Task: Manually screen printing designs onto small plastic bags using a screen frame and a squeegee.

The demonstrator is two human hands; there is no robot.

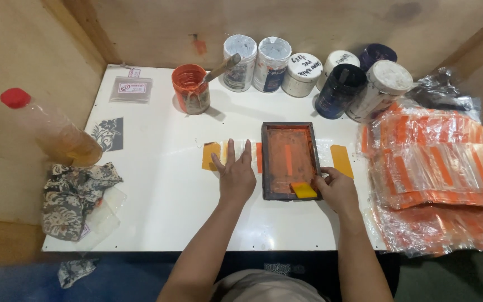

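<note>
Small wooden-framed printing screen (288, 161) lying flat at centre of the white table (157, 196), coated in orange ink. Right hand (336, 189) closed around a yellow squeegee (303, 190) at the frame's lower edge. Left hand (236, 173) just left of the frame, fingers spread and flat, pressing down a clear strip (225, 154) with orange patches. Best kept: frame pinned steady, squeegee drawn evenly. Upper centre: open orange paint tub (190, 88) with a stick in it; lidded jars (303, 72) beside, contents hidden. Upper left: bottle (51, 130) of amber liquid, red cap.
</note>
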